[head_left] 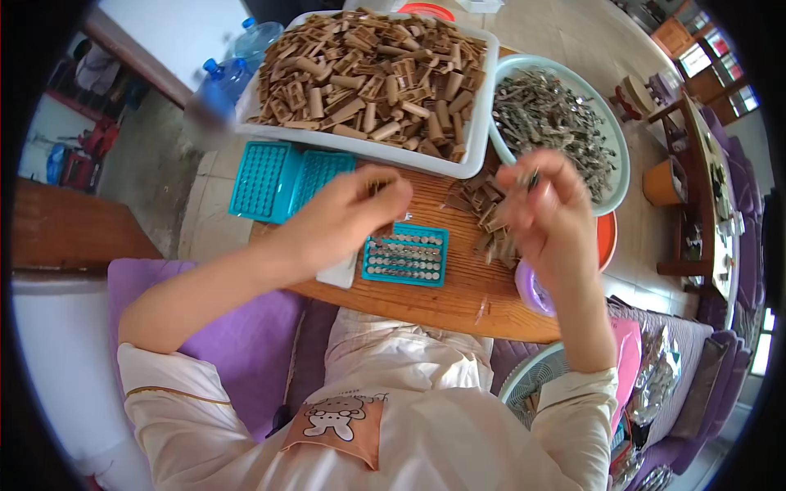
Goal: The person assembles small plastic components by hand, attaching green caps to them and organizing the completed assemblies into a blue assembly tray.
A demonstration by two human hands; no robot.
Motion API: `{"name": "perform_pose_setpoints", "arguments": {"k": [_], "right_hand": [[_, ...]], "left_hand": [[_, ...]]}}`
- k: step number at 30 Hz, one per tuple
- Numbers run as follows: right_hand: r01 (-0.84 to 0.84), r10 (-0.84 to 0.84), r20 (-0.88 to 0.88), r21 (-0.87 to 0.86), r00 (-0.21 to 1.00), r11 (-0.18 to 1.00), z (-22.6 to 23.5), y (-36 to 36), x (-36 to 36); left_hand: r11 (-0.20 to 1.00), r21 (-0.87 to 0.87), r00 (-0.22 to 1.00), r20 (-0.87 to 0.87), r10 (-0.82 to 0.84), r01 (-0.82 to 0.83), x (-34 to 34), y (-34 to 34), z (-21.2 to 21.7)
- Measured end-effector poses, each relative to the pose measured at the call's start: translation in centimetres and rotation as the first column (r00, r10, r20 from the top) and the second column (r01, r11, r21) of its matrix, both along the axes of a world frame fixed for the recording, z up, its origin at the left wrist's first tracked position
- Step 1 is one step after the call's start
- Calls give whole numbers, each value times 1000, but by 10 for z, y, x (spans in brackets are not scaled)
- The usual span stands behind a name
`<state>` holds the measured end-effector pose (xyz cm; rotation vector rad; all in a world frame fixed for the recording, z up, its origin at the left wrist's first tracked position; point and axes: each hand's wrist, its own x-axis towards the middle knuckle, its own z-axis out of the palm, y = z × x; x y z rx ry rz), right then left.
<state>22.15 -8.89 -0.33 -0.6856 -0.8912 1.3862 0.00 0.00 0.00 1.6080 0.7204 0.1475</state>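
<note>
My left hand (360, 204) is above the table with its fingers pinched together. Something small and brownish shows between them, too blurred to name. Just below it sits a small teal tray (404, 280) with rows of round silvery pieces in its slots. My right hand (557, 209) is raised over the table's right side, its fingertips closed on a small dark, shiny piece (533, 179). Beneath this hand lies a loose pile of brown plastic casings (483, 204). Beside it, a pale green basin (618, 155) holds many thin metal parts.
A large white bin (368, 147) heaped with brown casings fills the table's far side. Teal trays (264, 180) stand at the left. A purple ring-shaped thing (534, 290) and an orange-red bowl (606, 239) are at the right edge. Blue-capped water bottles (225, 78) stand behind.
</note>
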Motion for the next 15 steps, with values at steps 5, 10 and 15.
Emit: {"name": "perform_pose_setpoints", "arguments": {"k": [5,10,15], "right_hand": [[-46,41,57,98,998,994,13,-23,-77],[86,-399,635,464,661,881,-3,-16,-102],[288,-546,694,464,469,838,-20,-24,-115]], "left_hand": [[917,-337,933,208,293,-213,-41,-53,16],[933,-319,899,339,276,-166,-55,-55,7],[982,-88,948,258,185,-168,-51,-40,-4]]}}
